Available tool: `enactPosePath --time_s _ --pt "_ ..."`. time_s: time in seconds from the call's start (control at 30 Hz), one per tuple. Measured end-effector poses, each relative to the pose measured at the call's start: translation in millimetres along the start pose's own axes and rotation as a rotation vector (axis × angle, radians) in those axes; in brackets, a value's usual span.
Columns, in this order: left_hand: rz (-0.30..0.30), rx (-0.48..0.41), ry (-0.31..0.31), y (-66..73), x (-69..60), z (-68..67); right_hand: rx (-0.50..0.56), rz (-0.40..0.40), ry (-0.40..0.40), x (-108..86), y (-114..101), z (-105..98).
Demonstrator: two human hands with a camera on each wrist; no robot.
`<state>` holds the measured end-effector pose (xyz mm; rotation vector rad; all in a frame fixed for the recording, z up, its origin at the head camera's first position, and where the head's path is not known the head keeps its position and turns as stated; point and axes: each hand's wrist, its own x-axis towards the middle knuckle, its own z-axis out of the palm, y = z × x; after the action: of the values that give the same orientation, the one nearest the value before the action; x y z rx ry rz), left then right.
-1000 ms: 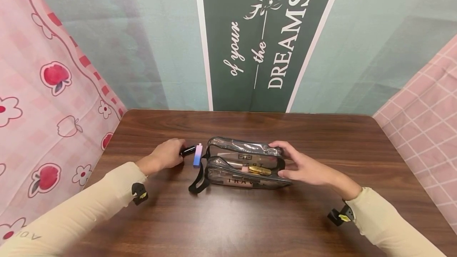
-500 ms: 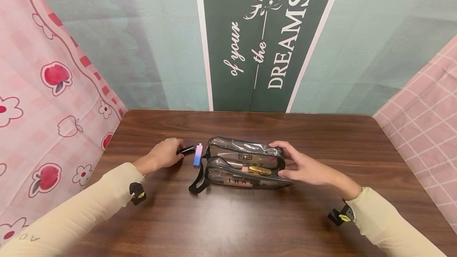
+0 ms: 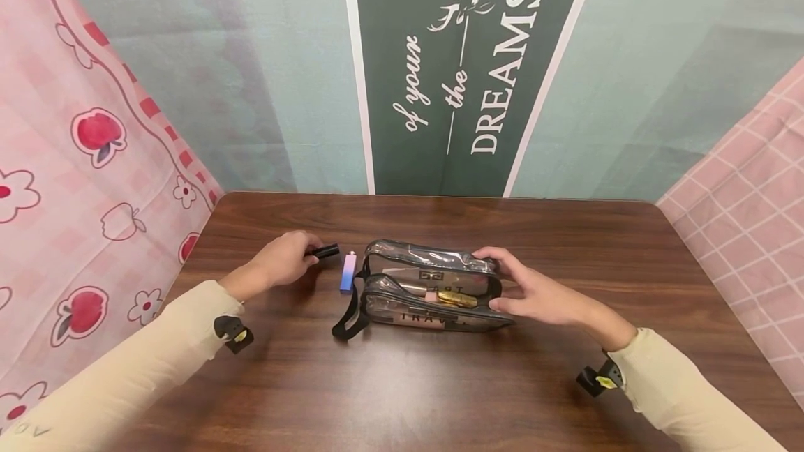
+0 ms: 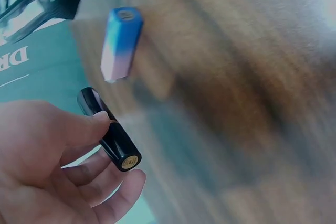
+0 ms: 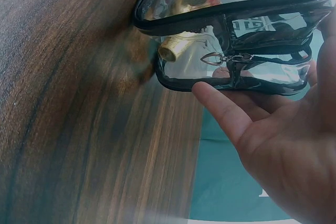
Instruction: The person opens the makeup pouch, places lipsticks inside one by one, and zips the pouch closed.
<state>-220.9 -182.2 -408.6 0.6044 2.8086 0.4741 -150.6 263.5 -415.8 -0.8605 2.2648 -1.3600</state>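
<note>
My left hand (image 3: 287, 258) pinches a black lipstick tube (image 3: 324, 251) between thumb and fingers, left of the bag. In the left wrist view the black lipstick tube (image 4: 111, 134) shows a gold label on its end. A pink-to-blue lipstick tube (image 3: 348, 273) lies on the table between that hand and the bag. The clear travel bag (image 3: 433, 326) has black trim and its top gapes open; a gold tube (image 3: 456, 298) and other slim items lie inside. My right hand (image 3: 540, 295) holds the bag's right end, thumb on the near side, fingers on the far side.
The brown wooden table (image 3: 402, 396) bears everything. A black strap (image 3: 349, 326) loops from the bag's left end onto the table. In the right wrist view a metal zipper pull (image 5: 214, 59) hangs at the bag's end. Printed cloths surround the table.
My left hand has moved left and slightly away from me with the black lipstick tube, which now appears raised off the table. The right hand and the bag have stayed in place.
</note>
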Motion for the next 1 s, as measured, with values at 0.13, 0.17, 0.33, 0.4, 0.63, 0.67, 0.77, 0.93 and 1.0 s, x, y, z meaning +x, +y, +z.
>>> enactPosePath --time_s 0.13,0.17,0.33,0.4,0.63,0.67,0.77,0.93,1.0 --pt "0.017 -0.022 0.021 -0.5 -3.8 -11.2 -0.002 0.003 0.000 0.1 0 0" --pt "0.027 -0.022 0.030 -0.2 -4.7 -14.2 -0.003 0.002 0.000 0.1 0 0" --pt "0.068 -0.022 0.059 5.1 -8.8 -29.3 -0.004 0.000 0.002 -0.2 0 0" --pt "0.084 -0.024 0.060 8.9 -10.0 -34.8 -0.005 -0.002 0.002 -0.5 0 1" --pt "0.143 -0.009 0.084 27.9 -14.0 -50.5 -0.005 -0.006 0.004 -1.5 0 2" --pt "0.149 -0.006 0.086 30.7 -14.7 -51.9 -0.003 -0.005 0.004 -1.5 0 2" --pt "0.165 -0.006 0.088 39.0 -17.0 -54.6 0.001 -0.002 0.006 -1.5 0 3" --pt "0.192 -0.007 0.102 51.2 -20.8 -54.6 0.009 -0.002 0.004 -1.4 -1 4" --pt "0.193 -0.007 0.104 55.8 -21.9 -54.3 0.008 -0.003 0.003 -1.4 -1 4"
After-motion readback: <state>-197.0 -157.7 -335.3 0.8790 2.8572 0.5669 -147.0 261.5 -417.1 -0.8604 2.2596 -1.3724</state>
